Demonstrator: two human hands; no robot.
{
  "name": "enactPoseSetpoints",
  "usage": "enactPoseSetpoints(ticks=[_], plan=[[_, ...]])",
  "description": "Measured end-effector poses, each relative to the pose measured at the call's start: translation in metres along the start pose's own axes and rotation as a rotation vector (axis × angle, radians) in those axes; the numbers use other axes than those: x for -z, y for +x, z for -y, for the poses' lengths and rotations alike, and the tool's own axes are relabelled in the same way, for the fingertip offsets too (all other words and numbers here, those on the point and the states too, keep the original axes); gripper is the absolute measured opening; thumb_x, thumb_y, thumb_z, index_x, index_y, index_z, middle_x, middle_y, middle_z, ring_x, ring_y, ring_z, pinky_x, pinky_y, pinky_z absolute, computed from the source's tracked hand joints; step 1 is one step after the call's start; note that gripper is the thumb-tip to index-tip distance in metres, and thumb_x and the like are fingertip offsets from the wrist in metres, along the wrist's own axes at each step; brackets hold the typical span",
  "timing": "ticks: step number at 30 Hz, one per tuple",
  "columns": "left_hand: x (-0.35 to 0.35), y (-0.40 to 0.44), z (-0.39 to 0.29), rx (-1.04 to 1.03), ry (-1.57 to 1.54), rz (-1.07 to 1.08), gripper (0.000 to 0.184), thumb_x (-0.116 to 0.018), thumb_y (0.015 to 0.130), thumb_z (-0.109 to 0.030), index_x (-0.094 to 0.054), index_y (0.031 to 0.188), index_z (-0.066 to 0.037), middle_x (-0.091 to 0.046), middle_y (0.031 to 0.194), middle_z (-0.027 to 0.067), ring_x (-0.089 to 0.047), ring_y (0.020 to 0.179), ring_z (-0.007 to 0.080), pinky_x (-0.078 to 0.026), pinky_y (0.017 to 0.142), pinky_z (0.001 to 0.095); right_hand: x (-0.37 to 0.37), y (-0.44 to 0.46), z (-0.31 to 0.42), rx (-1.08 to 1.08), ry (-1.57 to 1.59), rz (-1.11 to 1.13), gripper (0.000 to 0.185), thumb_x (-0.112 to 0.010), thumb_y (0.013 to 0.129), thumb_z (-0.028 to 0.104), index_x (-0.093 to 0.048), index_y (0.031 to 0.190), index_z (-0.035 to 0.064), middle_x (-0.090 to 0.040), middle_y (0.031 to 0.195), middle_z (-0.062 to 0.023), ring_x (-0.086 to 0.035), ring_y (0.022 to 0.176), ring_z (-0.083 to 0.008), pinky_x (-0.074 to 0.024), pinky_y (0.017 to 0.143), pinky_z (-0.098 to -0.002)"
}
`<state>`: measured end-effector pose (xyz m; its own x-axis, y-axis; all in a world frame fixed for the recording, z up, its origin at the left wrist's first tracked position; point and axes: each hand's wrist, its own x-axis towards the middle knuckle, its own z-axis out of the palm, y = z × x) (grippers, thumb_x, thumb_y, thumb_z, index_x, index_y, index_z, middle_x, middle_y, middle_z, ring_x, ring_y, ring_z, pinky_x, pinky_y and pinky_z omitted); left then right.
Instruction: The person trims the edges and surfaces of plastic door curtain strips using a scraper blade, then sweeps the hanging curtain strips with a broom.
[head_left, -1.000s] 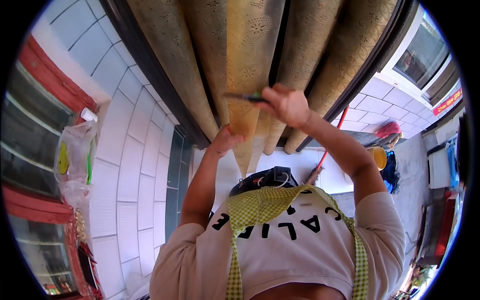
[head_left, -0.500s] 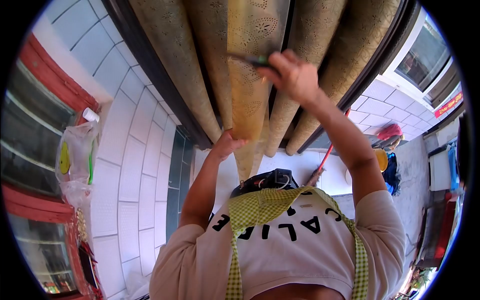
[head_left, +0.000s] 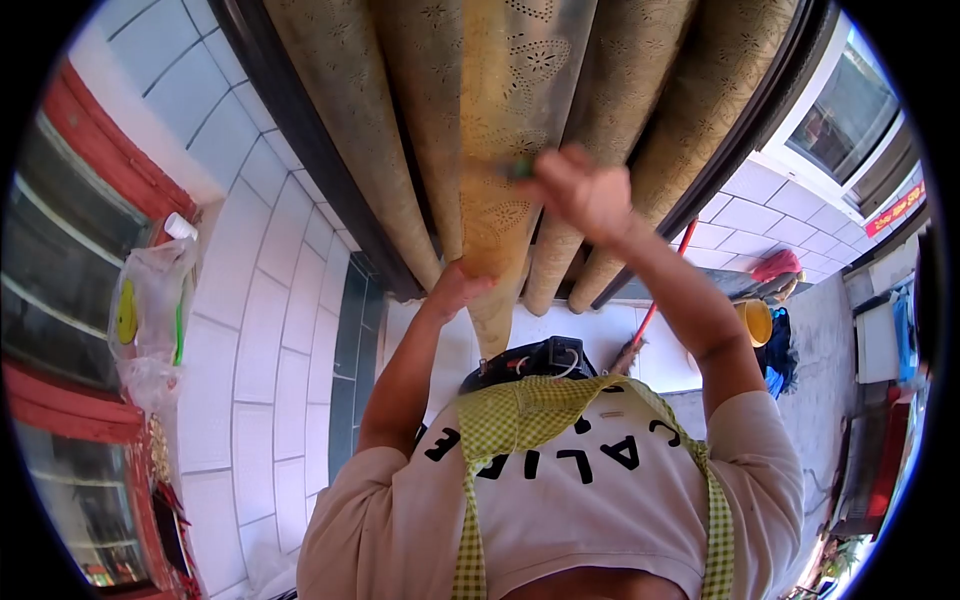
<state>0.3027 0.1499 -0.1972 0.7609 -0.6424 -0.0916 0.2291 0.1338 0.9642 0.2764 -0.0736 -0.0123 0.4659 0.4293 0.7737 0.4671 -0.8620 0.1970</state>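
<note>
A gold-brown curtain (head_left: 505, 120) with a punched flower pattern hangs in deep folds before me. My left hand (head_left: 461, 290) is closed on the lower part of its middle panel, thumb lying across the front. Higher up, my right hand (head_left: 585, 195) is closed around a slim tool (head_left: 515, 168) with green near the grip. The tool's far end points left across the panel and is smeared by motion, so its kind cannot be made out. Whether its tip touches the cloth is unclear.
Dark frame posts (head_left: 320, 140) flank the curtain. A red-handled broom (head_left: 660, 298) leans at right, with a yellow bucket (head_left: 755, 322) beyond it. A plastic bag (head_left: 150, 300) hangs by the red window frame at left. A black device (head_left: 560, 357) sits at my waist.
My right hand has come down along the panel with the tool, and slightly right. The middle panel has shifted a little; my left hand stays in nearly the same place.
</note>
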Motion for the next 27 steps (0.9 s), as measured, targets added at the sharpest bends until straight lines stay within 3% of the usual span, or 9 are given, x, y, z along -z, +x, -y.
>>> enactPoseSetpoints(ticks=[2,5,11,14,16,19,22,24,27], plan=[[-0.004,-0.003,-0.004,-0.013,0.048,0.013,0.043,-0.065,0.076,-0.004,-0.056,0.118,-0.002,-0.062,0.104,0.0028,-0.058,0.092,0.0123,-0.046,0.085,0.0289,0.026,0.043,-0.015,-0.278,-0.105,-0.071,0.029,-0.064,0.081,0.042,-0.05,0.085,0.0173,-0.055,0.07,-0.0039,-0.059,0.05,-0.0251,-0.0442,0.037,-0.0366],[-0.009,0.0,-0.008,-0.079,-0.011,0.001,0.044,-0.064,0.075,-0.003,-0.055,0.118,-0.001,-0.061,0.103,0.0029,-0.058,0.092,0.012,-0.046,0.084,0.0283,0.032,0.056,-0.022,-0.219,-0.097,-0.055,0.028,-0.062,0.082,0.043,-0.05,0.085,0.018,-0.056,0.071,-0.0047,-0.06,0.053,-0.0281,-0.0467,0.041,-0.0396],[-0.013,0.008,-0.047,-0.237,-0.155,0.036,0.045,-0.065,0.078,-0.004,-0.051,0.121,-0.002,-0.061,0.109,0.0044,-0.058,0.101,0.0159,-0.045,0.092,0.032,0.015,-0.006,0.017,-0.092,0.1,0.305,0.026,-0.06,0.084,0.041,-0.049,0.084,0.0176,-0.055,0.069,-0.0025,-0.061,0.057,-0.0246,-0.0463,0.041,-0.0369],[-0.025,0.005,-0.072,-0.311,-0.247,0.014,0.059,-0.062,0.077,0.001,-0.039,0.132,-0.003,-0.059,0.112,0.0049,-0.057,0.101,0.0141,-0.045,0.089,0.0305,0.014,0.004,0.002,-0.059,0.089,0.157,0.025,-0.063,0.082,0.039,-0.051,0.085,0.0181,-0.057,0.066,-0.002,-0.061,0.056,-0.0232,-0.0462,0.044,-0.0363],[-0.031,0.005,-0.09,-0.318,-0.287,0.014,0.058,-0.062,0.078,0.001,-0.04,0.131,-0.003,-0.057,0.115,0.0055,-0.056,0.103,0.0144,-0.044,0.091,0.0305,0.034,0.038,-0.015,-0.275,0.039,-0.098,0.028,-0.066,0.081,0.04,-0.054,0.089,0.0156,-0.061,0.069,-0.0063,-0.062,0.059,-0.0266,-0.0468,0.047,-0.0373],[-0.023,0.008,-0.105,-0.307,-0.236,0.052,0.056,-0.062,0.08,-0.002,-0.04,0.131,-0.003,-0.054,0.12,0.0064,-0.053,0.108,0.0148,-0.043,0.093,0.0303,0.057,0.061,-0.037,-0.557,0.018,-0.244,0.03,-0.061,0.086,0.04,-0.058,0.103,0.0168,-0.064,0.08,-0.0104,-0.064,0.069,-0.0295,-0.0481,0.055,-0.0409],[-0.032,0.007,-0.117,-0.378,-0.182,0.027,0.05,-0.061,0.083,-0.005,-0.042,0.129,-0.002,-0.055,0.12,0.0068,-0.052,0.109,0.0149,-0.042,0.094,0.0297,0.064,0.049,-0.022,-0.392,0.179,-0.31,0.033,-0.056,0.089,0.038,-0.058,0.116,0.0179,-0.058,0.082,-0.0142,-0.06,0.074,-0.0317,-0.0477,0.063,-0.0403],[-0.047,0.0,-0.127,-0.455,-0.221,-0.046,0.046,-0.06,0.084,-0.006,-0.045,0.127,-0.001,-0.057,0.117,0.0068,-0.053,0.108,0.0151,-0.042,0.094,0.0292,0.062,0.027,0.0,-0.2,0.162,-0.166,0.032,-0.057,0.088,0.036,-0.06,0.114,0.0174,-0.055,0.081,-0.0114,-0.057,0.071,-0.0304,-0.0472,0.062,-0.0382],[-0.054,-0.008,-0.134,-0.474,-0.24,-0.068,0.036,-0.057,0.087,-0.008,-0.051,0.121,0.002,-0.059,0.115,0.0078,-0.054,0.107,0.0158,-0.042,0.093,0.0296,0.051,0.004,0.025,-0.217,0.214,0.002,0.031,-0.059,0.086,0.036,-0.061,0.111,0.0165,-0.056,0.082,-0.0111,-0.058,0.073,-0.0299,-0.0478,0.062,-0.0387]])
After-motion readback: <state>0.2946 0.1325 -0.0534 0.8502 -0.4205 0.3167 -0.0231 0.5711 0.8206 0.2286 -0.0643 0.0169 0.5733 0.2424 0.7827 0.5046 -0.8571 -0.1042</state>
